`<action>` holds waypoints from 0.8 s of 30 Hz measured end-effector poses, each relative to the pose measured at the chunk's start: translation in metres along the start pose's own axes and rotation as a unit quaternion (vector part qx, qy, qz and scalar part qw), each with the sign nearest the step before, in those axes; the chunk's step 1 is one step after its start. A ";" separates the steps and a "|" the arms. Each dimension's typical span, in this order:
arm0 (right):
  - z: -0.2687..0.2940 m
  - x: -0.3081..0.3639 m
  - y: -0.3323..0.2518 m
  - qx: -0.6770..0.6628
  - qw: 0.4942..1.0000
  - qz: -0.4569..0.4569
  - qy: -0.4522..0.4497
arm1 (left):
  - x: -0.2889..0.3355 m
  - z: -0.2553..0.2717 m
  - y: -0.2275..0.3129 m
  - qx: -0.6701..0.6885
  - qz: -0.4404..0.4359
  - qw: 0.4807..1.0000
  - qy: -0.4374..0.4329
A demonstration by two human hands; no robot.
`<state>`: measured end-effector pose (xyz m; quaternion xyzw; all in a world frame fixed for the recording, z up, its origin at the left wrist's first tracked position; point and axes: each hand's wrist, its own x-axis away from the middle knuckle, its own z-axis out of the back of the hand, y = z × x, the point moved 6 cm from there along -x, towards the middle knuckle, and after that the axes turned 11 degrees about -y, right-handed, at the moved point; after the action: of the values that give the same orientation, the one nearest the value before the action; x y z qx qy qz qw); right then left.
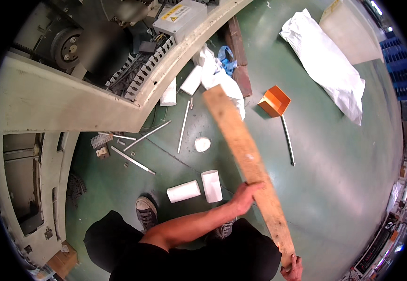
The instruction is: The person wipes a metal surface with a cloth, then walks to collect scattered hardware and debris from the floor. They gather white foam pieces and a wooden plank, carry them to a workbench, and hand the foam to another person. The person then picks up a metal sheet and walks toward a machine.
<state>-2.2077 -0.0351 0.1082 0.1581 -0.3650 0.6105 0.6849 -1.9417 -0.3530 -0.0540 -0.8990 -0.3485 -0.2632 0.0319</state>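
Note:
A long wooden plank [248, 152] slants from the middle of the view down to the lower right. My left arm reaches across my body, and my left hand [246, 196] is closed on the plank's left edge, partway along it. At the plank's near end, my right hand [293, 269] grips it from the right side, its fingers partly hidden. The plank's far end points toward a white cloth or bag [229, 86]. Just left of my left hand, a white cylinder [211, 186] and another white roll-like cylinder [184, 191] rest on the green floor.
A large machine frame [91, 114] with exposed wiring stands at left. Several metal rods [183, 126] and a round white piece [202, 144] lie on the floor. An orange dustpan [275, 100] with a long handle, a white sack [323, 63] and a brown beam [237, 56] lie farther off.

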 end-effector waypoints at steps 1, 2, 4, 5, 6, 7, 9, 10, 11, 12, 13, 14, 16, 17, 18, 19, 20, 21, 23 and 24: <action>-0.021 0.006 0.009 -0.011 1.000 -0.015 0.005 | -0.002 -0.019 -0.005 -0.048 0.031 0.997 -0.052; -0.042 0.013 0.009 -0.006 0.999 -0.032 0.009 | -0.004 -0.040 -0.008 -0.096 0.062 0.988 -0.105; -0.088 0.019 0.006 -0.074 0.994 -0.082 -0.003 | -0.010 -0.096 0.020 -0.210 0.020 0.950 -0.231; -0.091 0.009 -0.004 -0.068 0.993 -0.075 0.051 | -0.022 -0.107 0.035 -0.275 -0.032 0.922 -0.270; -0.085 -0.010 -0.023 -0.063 0.990 -0.069 0.109 | -0.033 -0.119 0.054 -0.339 -0.084 0.885 -0.309; -0.074 -0.034 -0.043 -0.058 0.982 -0.062 0.168 | -0.053 -0.109 0.075 -0.472 -0.120 0.832 -0.264; -0.053 -0.065 -0.073 -0.051 0.956 -0.063 0.282 | -0.083 -0.094 0.143 -0.651 -0.217 0.720 -0.109; -0.052 -0.074 -0.072 -0.110 0.943 -0.084 0.303 | -0.101 -0.079 0.193 -0.644 -0.285 0.706 -0.076; -0.051 -0.082 -0.072 -0.169 0.924 -0.103 0.327 | -0.108 -0.051 0.240 -0.709 -0.382 0.586 0.091; -0.059 -0.091 -0.064 -0.289 0.894 -0.141 0.313 | -0.118 -0.029 0.281 -0.791 -0.364 0.456 0.182; -0.070 -0.101 -0.054 -0.404 0.847 -0.175 0.297 | -0.117 -0.016 0.304 -0.813 -0.393 0.326 0.280; -0.079 -0.106 -0.046 -0.398 0.851 -0.203 0.277 | -0.122 -0.001 0.325 -0.815 -0.368 0.317 0.316; -0.094 -0.109 -0.026 -0.383 0.854 -0.261 0.235 | -0.129 0.026 0.348 -0.814 -0.283 0.344 0.373; -0.091 -0.116 -0.023 -0.322 0.881 -0.263 0.227 | -0.128 0.036 0.357 -0.810 -0.221 0.372 0.396; -0.086 -0.124 -0.019 -0.259 0.904 -0.262 0.219 | -0.131 0.037 0.360 -0.831 -0.182 0.347 0.395; -0.082 -0.132 -0.015 -0.195 0.923 -0.259 0.209 | -0.137 0.037 0.361 -0.854 -0.156 0.357 0.345; -0.058 -0.145 -0.021 -0.131 0.928 -0.226 0.265 | -0.143 0.036 0.360 -0.874 -0.128 0.364 0.294; -0.025 -0.168 -0.034 -0.066 0.926 -0.191 0.319 | -0.148 0.037 0.357 -0.891 -0.098 0.370 0.243; 0.039 -0.236 -0.067 -0.229 0.896 -0.079 0.372 | -0.143 0.037 0.346 -0.891 -0.121 0.380 0.216; 0.076 -0.279 -0.091 -0.235 0.900 -0.055 0.362 | -0.139 0.035 0.336 -0.890 -0.135 0.386 0.201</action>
<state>-2.1414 -0.3048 -0.0121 -0.2200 -0.2153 0.4831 0.8197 -1.7959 -0.6826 -0.1106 -0.2750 -0.0154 -0.5970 -0.7535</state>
